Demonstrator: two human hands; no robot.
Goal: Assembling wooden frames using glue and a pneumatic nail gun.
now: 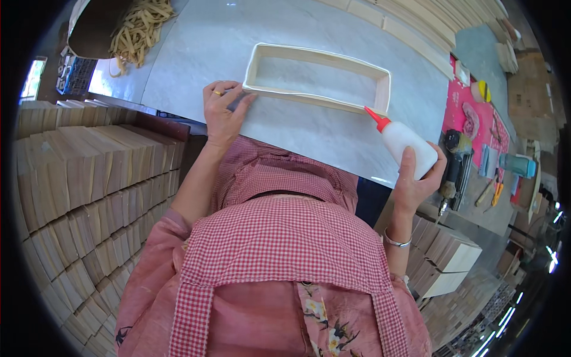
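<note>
A long rectangular frame of thin pale wood (pixel 321 59) lies on the table, its middle open. White glue runs as a bead along its upper edge. At its near left corner my left hand (pixel 223 116) steadies it, thumb and fingers closed on the wood. My right hand (pixel 421 184) is wrapped round a white squeeze bottle (pixel 410 147) with a red pointed nozzle (pixel 376 118). The bottle is tilted, and its tip is at the frame's near edge, close to the right corner. Whether the tip touches the wood I cannot tell.
Bundled wooden strips (pixel 416 44) lie at the table's far right. Stacked wooden boards (pixel 77 172) rise on the left; more blocks (pixel 446 256) stand at right. Rubber bands (pixel 143 30) heap at far left. A nail gun (pixel 455 172) and tools lie on the right bench.
</note>
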